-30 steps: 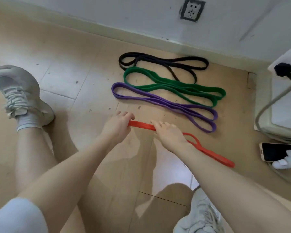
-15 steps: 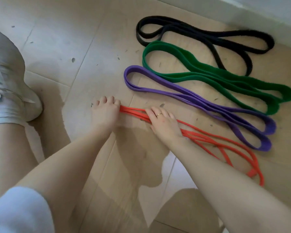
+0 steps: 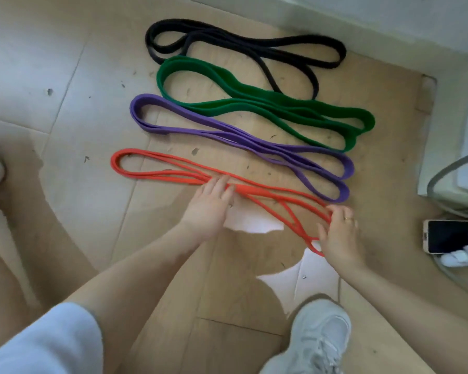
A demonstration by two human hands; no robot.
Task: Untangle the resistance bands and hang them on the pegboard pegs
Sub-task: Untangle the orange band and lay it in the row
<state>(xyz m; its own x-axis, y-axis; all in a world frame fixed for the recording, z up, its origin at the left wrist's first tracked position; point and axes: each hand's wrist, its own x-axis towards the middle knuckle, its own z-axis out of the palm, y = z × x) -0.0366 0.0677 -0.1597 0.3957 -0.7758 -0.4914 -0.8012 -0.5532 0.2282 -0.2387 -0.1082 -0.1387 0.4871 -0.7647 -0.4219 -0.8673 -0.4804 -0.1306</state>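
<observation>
Kneeling over the floor (image 3: pixel 65 125), I record four resistance bands laid out in a row, each doubled into a long loop; taking the red band (image 3: pixel 157 176) as landmark, the purple band (image 3: pixel 227 133) lies just beyond it, the green band (image 3: pixel 254 101) beyond that, and the black band (image 3: pixel 254 41) farthest, near the wall. The red band's long axis runs from its far-left loop end down to its right end, nearest me. My left hand (image 3: pixel 210 203) rests at the band's middle, fingers nearly straight and pressing the strands flat to the floor, gripping nothing. My right hand (image 3: pixel 338 230) is at the right end, fingers curled and pinching the strands where they cross. The right hand is therefore the nearer to the remaining crossing, which lies between my two hands. No pegboard is in view, so in my judgement hanging has not begun. A phone (image 3: pixel 451 236) lies well right of the red band.
</observation>
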